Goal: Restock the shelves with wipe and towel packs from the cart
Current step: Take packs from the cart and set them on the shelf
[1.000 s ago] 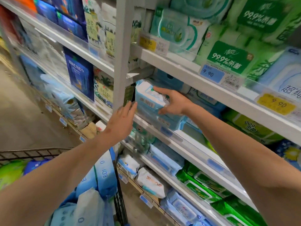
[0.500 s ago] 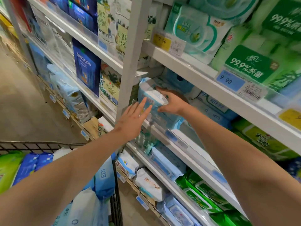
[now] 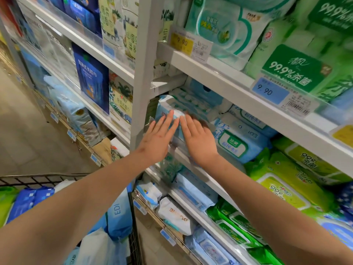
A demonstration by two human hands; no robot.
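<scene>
Pressing flat, fingers straight and side by side, the left hand (image 3: 157, 139) and right hand (image 3: 198, 140) are pushing on a pale blue wipe pack (image 3: 166, 104). It is sitting at the left end of the middle shelf (image 3: 206, 178), just right of the white upright post (image 3: 142, 92), in the centre of the frame. Green packs (image 3: 282, 188) are crowding the right side. The wire cart (image 3: 38, 180), holding blue packs (image 3: 118, 213), is standing at lower left on a beige floor (image 3: 24, 140).

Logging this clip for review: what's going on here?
A person is restocking. The left hand and right hand press flat, fingers straight, against a light-blue wipe pack at the front of the middle shelf, next to the white post. More blue packs sit in the cart.
</scene>
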